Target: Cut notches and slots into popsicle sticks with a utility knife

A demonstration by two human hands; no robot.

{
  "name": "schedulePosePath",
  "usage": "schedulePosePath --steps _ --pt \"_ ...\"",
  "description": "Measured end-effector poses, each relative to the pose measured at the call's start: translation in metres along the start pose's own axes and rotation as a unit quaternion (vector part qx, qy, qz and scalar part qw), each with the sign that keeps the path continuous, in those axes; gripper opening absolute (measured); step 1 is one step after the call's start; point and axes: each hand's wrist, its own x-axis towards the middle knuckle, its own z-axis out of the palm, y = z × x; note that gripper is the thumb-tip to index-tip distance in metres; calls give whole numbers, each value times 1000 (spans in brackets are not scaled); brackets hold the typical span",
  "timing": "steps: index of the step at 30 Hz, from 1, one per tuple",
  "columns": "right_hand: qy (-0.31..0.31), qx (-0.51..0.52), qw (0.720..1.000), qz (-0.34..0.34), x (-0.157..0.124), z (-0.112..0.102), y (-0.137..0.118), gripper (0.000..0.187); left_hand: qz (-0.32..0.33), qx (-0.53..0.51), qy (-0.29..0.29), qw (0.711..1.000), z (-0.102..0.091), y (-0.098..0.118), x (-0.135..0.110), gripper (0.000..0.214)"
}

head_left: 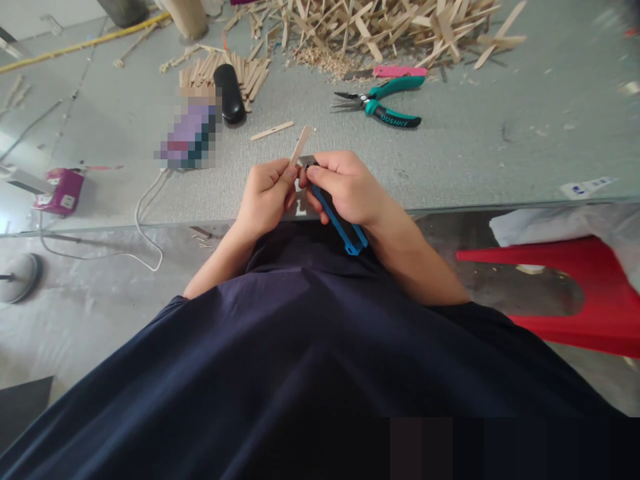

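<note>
Between its thumb and fingers my left hand (267, 193) pinches a wooden craft stick (301, 143), one end pointing up and away from me. My right hand (350, 187) is wrapped round a blue and black utility knife (345, 227). The knife's metal head is close against the lower part of the stick; whether the blade touches the wood is hidden by my fingers. Both hands are together at the table's front edge. Another craft stick (273, 131), with a dark mark near its middle, lies flat just beyond them.
Teal needle-nose pliers (395, 103) and a pink-handled blade (400, 71) lie ahead. Behind them is a heap of craft sticks (385, 27) with shavings. A black case (229, 93) rests by more sticks. A white cable (143, 200) hangs over the edge. A red stool (595, 293) stands right.
</note>
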Motion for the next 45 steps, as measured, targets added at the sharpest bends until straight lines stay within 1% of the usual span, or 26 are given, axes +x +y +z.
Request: schedulePosePath --steps 7,18,23,27,30,34,38,42,45 --pt "8 -18 1000 0 1 2 0 22 15 23 30 999 2 2 -2 61" --pt "17 -30 999 -7 3 5 -2 29 36 38 35 998 2 -3 -2 55" --pt "37 -48 998 4 2 10 -7 33 50 114 56 991 2 -3 -4 54" --pt "50 -69 996 16 2 13 -9 36 44 173 76 981 1 -5 -5 42" --pt "56 -83 995 21 2 14 -10 39 42 191 73 978 -1 -8 -4 37" --pt "34 -90 995 30 4 9 -12 39 59 180 53 980 -6 -9 -3 36" --pt "-1 -68 997 34 7 1 -10 36 75 153 42 984 -8 -9 -3 45" --pt "-32 -26 999 24 6 -3 -7 33 87 79 22 993 -7 -8 0 60" --pt "-41 -8 999 20 3 -4 -7 29 80 21 12 996 -6 -7 2 65"
